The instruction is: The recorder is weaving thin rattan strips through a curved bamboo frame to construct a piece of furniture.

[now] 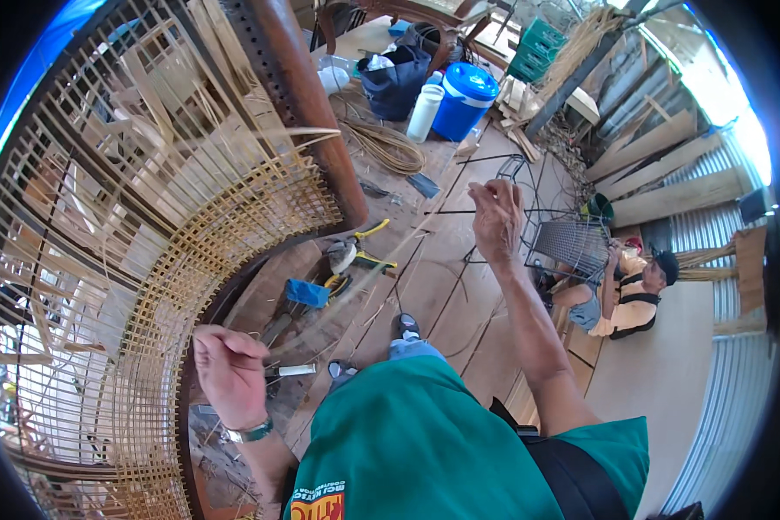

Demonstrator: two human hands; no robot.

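Observation:
A curved wooden frame with a half-woven cane panel (pixel 160 286) stands at my left; its weave is tight near the inner edge and open bars spread farther out. Beside that edge, my left hand (pixel 230 373) is closed, thumb and fingers pinched together. From near its fingertips a thin pale cane strip (pixel 347 310), blurred, arcs up toward my right hand (pixel 498 217). That hand is raised over the floor to the right, its fingers closed in a pinch. The strip's ends are too fine to make out at the fingers.
Pliers with yellow handles (pixel 374 260), a blue block (pixel 307 294) and a white-handled tool (pixel 293 370) lie by the frame. Beyond are a cane coil (pixel 381 147), a white bottle (pixel 425 111) and a blue cooler (pixel 466 100). At right a person (pixel 628 295) sits by a woven seat (pixel 572 244).

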